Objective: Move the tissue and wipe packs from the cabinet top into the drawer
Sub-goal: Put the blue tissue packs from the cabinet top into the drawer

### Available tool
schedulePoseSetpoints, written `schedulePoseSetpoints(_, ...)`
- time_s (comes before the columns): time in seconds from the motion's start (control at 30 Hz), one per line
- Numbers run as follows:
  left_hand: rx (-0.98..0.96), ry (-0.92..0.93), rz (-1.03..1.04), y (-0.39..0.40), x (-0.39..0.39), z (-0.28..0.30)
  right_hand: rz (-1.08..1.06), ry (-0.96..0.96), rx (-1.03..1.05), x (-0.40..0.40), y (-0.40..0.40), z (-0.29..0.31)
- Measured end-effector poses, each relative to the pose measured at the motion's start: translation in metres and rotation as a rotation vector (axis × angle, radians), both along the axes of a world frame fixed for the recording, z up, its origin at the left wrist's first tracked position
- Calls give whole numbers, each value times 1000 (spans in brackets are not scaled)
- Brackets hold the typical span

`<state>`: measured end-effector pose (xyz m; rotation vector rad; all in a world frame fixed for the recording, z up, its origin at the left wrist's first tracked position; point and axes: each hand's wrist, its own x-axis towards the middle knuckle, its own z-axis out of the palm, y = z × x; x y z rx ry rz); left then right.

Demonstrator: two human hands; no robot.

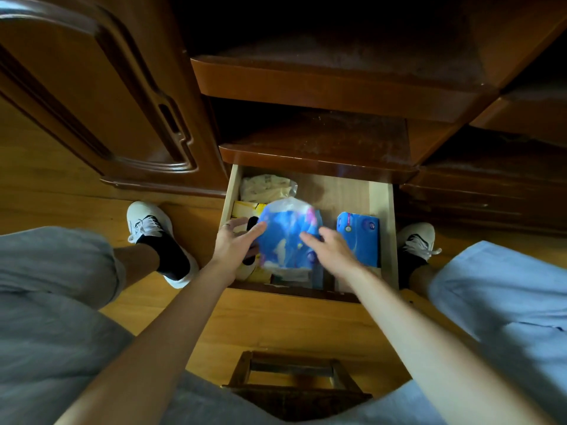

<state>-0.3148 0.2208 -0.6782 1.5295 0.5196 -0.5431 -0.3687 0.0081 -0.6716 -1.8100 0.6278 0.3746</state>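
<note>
Over the drawer [382, 210], both hands flank an upright-lengthwise blue pack [287, 237].

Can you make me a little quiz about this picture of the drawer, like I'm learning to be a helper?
1. True or false: the drawer is pulled open.
2. Which colour is most of the big pack under both hands? A) blue B) red C) green
3. Fill in: the smaller blue box stands on the ______ side of the drawer.

Key:
1. True. You can see packs lying inside it.
2. A. The left hand and right hand touch it with straight fingers.
3. Right, beside the person's right hand.
</note>
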Motion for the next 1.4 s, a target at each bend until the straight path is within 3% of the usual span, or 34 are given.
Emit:
schedulePoseSetpoints(0.1, 160, -114, -83, -11, 5, 3, -201, -9, -176, 2, -47, -3)
schedulePoseSetpoints(0.17, 322, -190, -214, -19, 8, 5, -193, 74, -374, -2, -71, -9)
schedulePoseSetpoints(0.33, 1027, -391, -860, -29, 21, 6, -133, 136, -516, -5, -95, -11)
schedulePoseSetpoints(0.47, 1126, -352, -994, -11, 30, -6, 12, 130, -890, -13, -106, -11)
schedulePoseSetpoints(0.57, 1256, -466, -1090, -12, 23, -15, 120, -55, -1144, -16, -105, -12)
schedulePoseSetpoints(0.63, 1294, -500, -1094, -15, 19, -18, 258, -136, -1114, -12, -101, -16)
schedulePoseSetpoints(0.77, 1264, -511, -1062, -12, 19, -21, 526, 71, -962, -13, -96, -34)
schedulePoseSetpoints(1.03, 1235, -477, -1044, -10, 22, -22, 518, 117, -900, -9, -96, -35)
schedulePoseSetpoints(1.2, 1206, -476, -1020, -9, 23, -22, 391, 146, -1193, -13, -67, -26)
schedulePoseSetpoints(1.3, 1195, -471, -1007, -9, 24, -20, 441, 178, -1179, -8, -57, -24)
schedulePoseSetpoints(1.4, 1182, -497, -989, -7, 25, -21, 458, 51, -1192, 13, -44, -16)
